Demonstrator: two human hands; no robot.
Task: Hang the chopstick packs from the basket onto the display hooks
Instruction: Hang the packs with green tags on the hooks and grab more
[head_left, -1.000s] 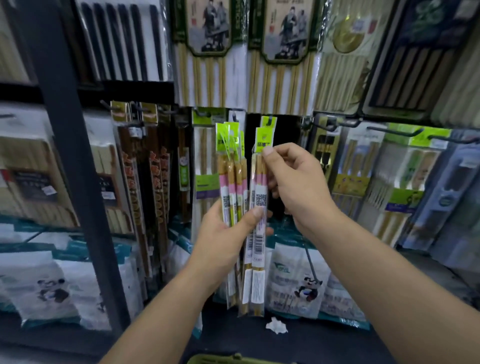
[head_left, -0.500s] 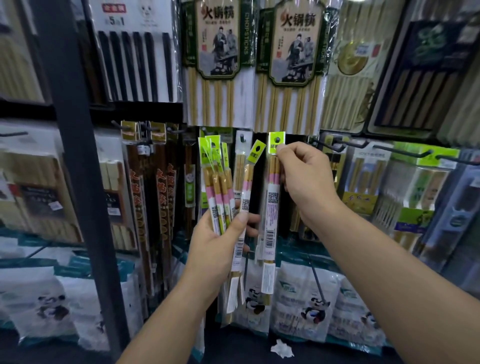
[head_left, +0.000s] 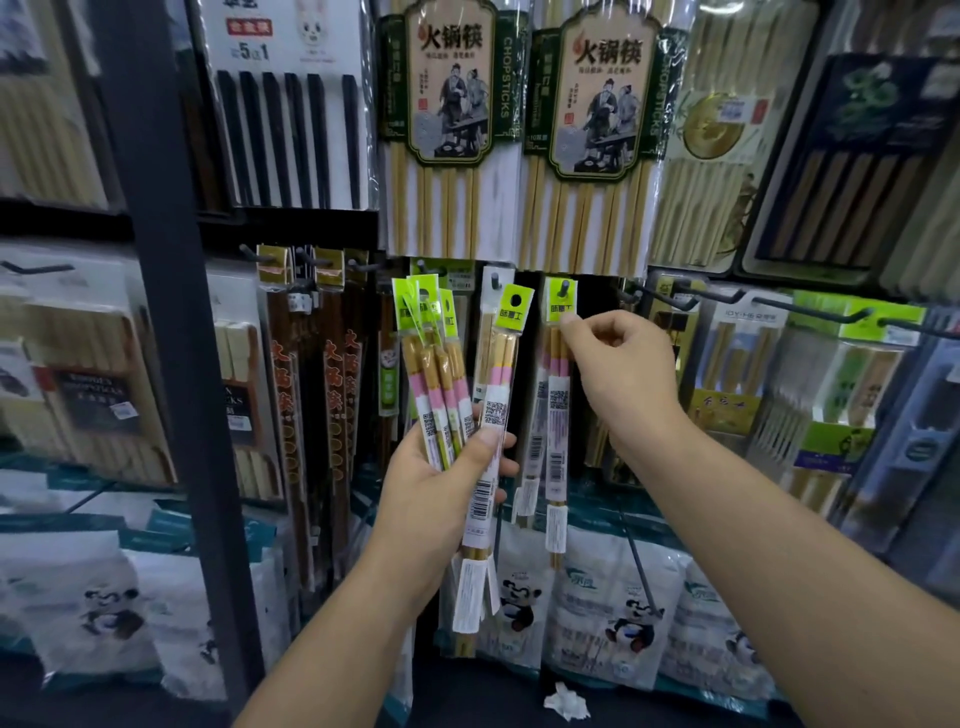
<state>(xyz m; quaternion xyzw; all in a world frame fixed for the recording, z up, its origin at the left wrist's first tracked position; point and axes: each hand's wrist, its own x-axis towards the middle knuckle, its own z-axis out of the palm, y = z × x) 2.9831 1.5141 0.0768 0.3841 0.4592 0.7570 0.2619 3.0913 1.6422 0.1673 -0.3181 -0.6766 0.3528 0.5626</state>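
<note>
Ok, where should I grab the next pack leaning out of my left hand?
Pinch its green tag just under the hole, coming from the right: that pack leans clear of the bunch, and the left hand pins its middle.

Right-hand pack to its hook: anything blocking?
Nothing visible. The right hand pinches the pack by its green header, and the hook tip already shows in the header's hole. The left hand holds its bundle off to the left.
</note>
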